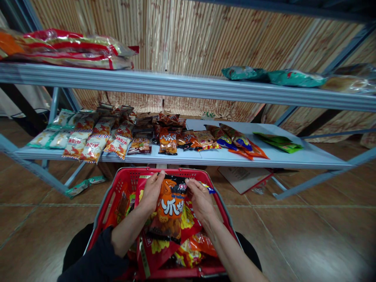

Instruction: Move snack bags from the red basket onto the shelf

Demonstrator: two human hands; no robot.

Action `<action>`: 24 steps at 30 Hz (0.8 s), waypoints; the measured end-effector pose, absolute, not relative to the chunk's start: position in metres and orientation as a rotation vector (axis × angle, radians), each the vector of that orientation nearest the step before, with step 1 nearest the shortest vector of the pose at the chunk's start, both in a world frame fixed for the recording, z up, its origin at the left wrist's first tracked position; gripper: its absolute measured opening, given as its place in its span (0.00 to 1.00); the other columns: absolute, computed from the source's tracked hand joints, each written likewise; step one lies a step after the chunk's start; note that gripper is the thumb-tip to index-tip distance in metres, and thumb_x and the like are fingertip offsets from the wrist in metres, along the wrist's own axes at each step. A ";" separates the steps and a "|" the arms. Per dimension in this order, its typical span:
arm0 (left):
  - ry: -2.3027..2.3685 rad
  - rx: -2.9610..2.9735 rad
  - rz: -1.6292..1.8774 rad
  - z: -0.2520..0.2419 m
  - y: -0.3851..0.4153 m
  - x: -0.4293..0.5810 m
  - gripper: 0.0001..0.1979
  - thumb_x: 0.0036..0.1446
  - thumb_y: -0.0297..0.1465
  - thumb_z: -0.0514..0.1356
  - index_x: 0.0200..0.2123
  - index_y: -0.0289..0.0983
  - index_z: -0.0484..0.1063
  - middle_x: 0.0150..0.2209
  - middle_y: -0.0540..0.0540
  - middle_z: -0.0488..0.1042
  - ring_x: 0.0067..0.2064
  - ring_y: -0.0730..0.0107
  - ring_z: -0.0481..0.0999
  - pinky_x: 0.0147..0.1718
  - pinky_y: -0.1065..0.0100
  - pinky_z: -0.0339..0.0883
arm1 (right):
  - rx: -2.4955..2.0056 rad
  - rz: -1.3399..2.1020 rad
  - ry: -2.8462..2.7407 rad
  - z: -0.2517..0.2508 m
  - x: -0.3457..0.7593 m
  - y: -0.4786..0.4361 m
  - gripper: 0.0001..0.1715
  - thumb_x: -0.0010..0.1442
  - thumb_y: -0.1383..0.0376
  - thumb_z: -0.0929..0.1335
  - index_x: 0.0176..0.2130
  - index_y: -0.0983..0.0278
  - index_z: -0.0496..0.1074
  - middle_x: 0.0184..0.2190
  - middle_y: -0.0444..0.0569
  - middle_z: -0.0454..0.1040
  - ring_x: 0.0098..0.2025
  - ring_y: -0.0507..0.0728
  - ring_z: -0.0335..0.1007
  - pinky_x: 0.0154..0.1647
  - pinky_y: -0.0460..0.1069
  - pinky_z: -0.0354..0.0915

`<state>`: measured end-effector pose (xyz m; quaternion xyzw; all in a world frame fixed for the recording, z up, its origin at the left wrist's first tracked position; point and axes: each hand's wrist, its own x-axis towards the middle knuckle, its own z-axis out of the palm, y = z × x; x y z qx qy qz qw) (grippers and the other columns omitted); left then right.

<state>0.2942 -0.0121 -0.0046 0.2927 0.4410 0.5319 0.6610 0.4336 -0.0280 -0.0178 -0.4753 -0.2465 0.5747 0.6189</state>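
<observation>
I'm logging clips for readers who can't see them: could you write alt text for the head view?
A person's left hand and right hand hold an orange-and-black snack bag near its top, above a red basket containing other packets. Beyond the basket, more snack bags line a pale blue lower shelf beneath an upper shelf.
</observation>
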 end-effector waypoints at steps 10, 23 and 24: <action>1.336 1.218 1.368 -0.012 -0.028 0.277 0.17 0.56 0.39 0.54 0.47 0.38 0.66 0.48 0.43 0.71 0.49 0.65 0.71 0.46 0.64 0.65 | -1.033 1.305 -0.386 -0.001 0.437 -0.023 0.15 0.32 0.63 0.78 0.23 0.63 0.74 0.21 0.39 0.74 0.23 0.48 0.66 0.21 0.42 0.60; 1.611 2.081 1.138 -0.044 -0.078 0.289 0.47 0.48 0.40 0.63 0.64 0.40 0.38 0.64 0.35 0.46 0.64 0.48 0.49 0.56 0.48 0.53 | -0.958 1.183 -0.485 0.031 0.415 -0.022 0.15 0.36 0.60 0.77 0.25 0.62 0.72 0.21 0.39 0.73 0.24 0.49 0.66 0.25 0.44 0.60; 1.654 2.096 1.111 -0.047 -0.078 0.291 0.48 0.47 0.40 0.63 0.64 0.40 0.38 0.65 0.34 0.45 0.64 0.46 0.49 0.56 0.47 0.54 | -0.957 1.180 -0.511 0.032 0.411 -0.023 0.15 0.37 0.60 0.76 0.26 0.61 0.72 0.21 0.39 0.72 0.25 0.50 0.66 0.26 0.45 0.61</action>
